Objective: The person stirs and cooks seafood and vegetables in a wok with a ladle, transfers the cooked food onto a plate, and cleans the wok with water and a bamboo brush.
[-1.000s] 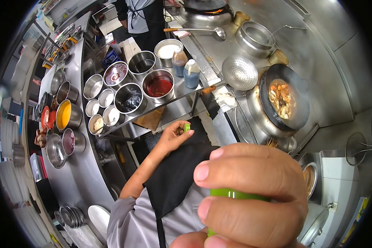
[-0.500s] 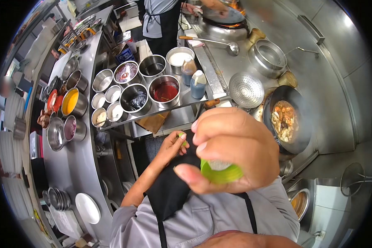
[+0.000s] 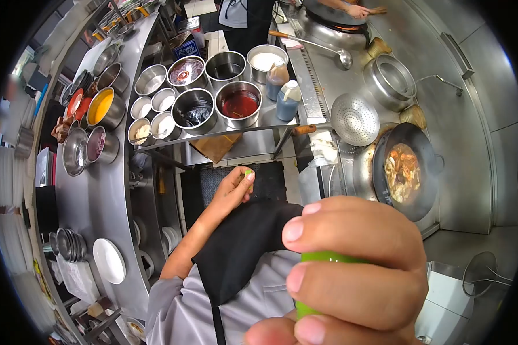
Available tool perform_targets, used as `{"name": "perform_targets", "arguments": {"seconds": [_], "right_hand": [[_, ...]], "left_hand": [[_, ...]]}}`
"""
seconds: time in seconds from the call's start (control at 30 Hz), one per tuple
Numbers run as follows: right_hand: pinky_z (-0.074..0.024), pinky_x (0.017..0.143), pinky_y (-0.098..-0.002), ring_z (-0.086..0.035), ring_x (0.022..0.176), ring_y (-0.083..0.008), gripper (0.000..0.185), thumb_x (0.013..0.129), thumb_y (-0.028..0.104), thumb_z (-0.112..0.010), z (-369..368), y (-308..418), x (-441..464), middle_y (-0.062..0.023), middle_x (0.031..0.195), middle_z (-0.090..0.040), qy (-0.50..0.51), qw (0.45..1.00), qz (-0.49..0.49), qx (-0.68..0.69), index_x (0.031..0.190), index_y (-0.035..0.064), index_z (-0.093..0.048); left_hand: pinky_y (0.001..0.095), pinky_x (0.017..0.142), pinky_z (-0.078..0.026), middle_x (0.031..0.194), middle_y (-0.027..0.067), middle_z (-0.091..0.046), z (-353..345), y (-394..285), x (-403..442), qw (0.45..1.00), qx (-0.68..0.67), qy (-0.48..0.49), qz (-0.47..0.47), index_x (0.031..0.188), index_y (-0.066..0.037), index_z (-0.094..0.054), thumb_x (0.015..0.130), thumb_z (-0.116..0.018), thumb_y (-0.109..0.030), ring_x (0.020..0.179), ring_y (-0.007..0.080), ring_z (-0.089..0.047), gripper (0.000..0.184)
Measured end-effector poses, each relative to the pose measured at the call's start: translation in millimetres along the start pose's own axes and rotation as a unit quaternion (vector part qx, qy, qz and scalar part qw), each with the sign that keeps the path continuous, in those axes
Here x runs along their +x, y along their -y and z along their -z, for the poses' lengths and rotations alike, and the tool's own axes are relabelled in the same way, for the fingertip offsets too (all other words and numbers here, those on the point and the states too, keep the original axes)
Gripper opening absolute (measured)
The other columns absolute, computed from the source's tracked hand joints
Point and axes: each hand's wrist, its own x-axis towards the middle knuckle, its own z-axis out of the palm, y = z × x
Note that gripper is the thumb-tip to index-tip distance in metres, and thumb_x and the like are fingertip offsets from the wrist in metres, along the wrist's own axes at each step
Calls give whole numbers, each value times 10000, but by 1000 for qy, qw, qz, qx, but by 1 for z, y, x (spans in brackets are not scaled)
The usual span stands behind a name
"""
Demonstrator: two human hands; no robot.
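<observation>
One green object (image 3: 322, 257), partly hidden, is clasped in the right hand (image 3: 362, 282); a green piece (image 3: 248, 172) is pinched in the left hand (image 3: 230, 188). Food (image 3: 402, 172) is held by the wok (image 3: 425, 190).

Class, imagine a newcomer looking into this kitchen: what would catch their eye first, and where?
Probably the right hand, looming large at lower right, curled around a bright green object. Next might come the dark wok at the right, with food in it, then the metal pot of red liquid near the upper middle.
</observation>
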Motion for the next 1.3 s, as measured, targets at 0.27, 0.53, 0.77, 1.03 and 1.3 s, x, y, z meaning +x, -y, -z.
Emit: {"name": "perform_targets", "arguments": {"seconds": [0.27,0.53,0.77,1.03,1.3], "right_hand": [[-502,540,-333,-586,603,-240,271,682,131,-773,-27,10,7,-136,762,-584,30,999,-22,-12,823,8,-577],[-501,559,-328,-592,620,-240,293,676,114,-793,-62,19,26,-135,782,-589,47,999,-11,7,850,19,-576],[-480,563,-317,-598,629,-246,291,714,117,-797,-126,-69,-30,-141,784,-594,127,968,-212,29,880,23,-576],[-486,833,-379,-650,917,-310,568,968,428,-474,-168,-94,-115,-202,977,-657,287,840,-444,119,1334,-3,-424],[-437,915,-338,-567,1048,-233,596,1021,459,-312,-183,-105,-133,-180,1115,-605,294,798,-485,203,1281,-53,-472]], "left_hand": [[193,567,-412,790,-12,-533,35,-1,-14,999,18,-16,-26,1141,-68,-531,958,-565,-325,645,45,-485,318],[195,610,-421,843,-6,-546,75,-10,-39,997,-12,-50,-63,1205,-59,-509,952,-586,-237,689,46,-494,319],[277,799,-469,1024,78,-577,110,-44,-70,940,114,-104,-304,1296,-2,-472,879,-649,-77,899,136,-559,459],[340,670,-489,998,145,-590,118,-60,-81,880,331,-10,-339,1212,16,-527,799,-716,-76,761,262,-604,464],[356,645,-471,763,181,-604,125,-69,-87,911,360,43,-196,986,26,-586,842,-696,-136,707,295,-606,243]]}}
